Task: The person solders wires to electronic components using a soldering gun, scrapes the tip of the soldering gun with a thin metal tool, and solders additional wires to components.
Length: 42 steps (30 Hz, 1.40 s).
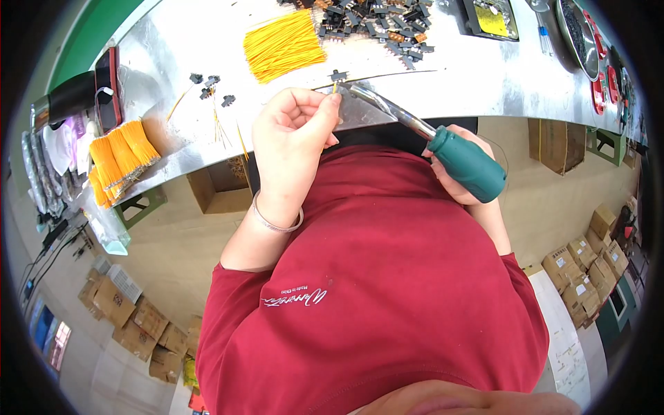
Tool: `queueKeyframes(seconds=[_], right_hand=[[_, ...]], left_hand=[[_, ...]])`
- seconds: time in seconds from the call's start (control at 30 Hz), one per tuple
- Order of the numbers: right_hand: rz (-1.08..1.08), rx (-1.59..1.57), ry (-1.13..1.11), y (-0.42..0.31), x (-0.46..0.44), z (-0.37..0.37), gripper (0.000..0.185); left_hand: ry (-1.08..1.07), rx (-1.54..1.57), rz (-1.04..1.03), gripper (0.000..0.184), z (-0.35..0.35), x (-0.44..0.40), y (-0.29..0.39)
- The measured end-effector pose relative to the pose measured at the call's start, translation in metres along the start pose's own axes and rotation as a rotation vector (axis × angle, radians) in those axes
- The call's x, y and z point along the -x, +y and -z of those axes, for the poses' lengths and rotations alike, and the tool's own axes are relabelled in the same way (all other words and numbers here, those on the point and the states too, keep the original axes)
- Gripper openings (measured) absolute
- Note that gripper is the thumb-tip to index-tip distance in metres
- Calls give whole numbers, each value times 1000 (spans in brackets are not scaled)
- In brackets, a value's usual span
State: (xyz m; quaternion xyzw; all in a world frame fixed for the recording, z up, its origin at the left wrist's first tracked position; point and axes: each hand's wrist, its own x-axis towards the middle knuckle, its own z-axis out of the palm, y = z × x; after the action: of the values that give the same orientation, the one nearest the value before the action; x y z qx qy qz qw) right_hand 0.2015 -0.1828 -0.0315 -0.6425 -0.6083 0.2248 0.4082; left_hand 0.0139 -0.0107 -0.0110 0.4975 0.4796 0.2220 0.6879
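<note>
My left hand [294, 128] pinches a short yellow wire [335, 88] between thumb and fingertips. The wire's upper end meets a small black slide switch [337, 75] near the table's front edge. My right hand [460, 162] is wrapped round the green handle [469, 166] of a soldering iron [398, 111]. Its metal barrel points up and left, with the tip close to the switch. Whether the tip touches the joint, I cannot tell. Left of my left hand lie several black switches [209, 86] with yellow wires attached.
A pile of yellow wires [283, 47] and a heap of black switches [377, 24] lie farther back on the metal table [477, 86]. Bundled yellow wires [123, 153] sit at the left edge. At right are a yellow sponge tray [491, 21], a metal bowl [578, 38] and red parts [599, 95].
</note>
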Motion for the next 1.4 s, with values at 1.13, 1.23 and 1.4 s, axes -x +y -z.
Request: queueKeyframes(seconds=[1.13,1.23,1.4], right_hand=[[-209,-321,6,12,16,-3,20],[-295,-435,44,10,19,-5,18],[-319,-459,41,10,19,-5,15]], left_hand=[[25,-7,18,16,-2,-1,1],[27,-10,9,16,-3,0,2],[25,-10,-1,16,-3,0,1]])
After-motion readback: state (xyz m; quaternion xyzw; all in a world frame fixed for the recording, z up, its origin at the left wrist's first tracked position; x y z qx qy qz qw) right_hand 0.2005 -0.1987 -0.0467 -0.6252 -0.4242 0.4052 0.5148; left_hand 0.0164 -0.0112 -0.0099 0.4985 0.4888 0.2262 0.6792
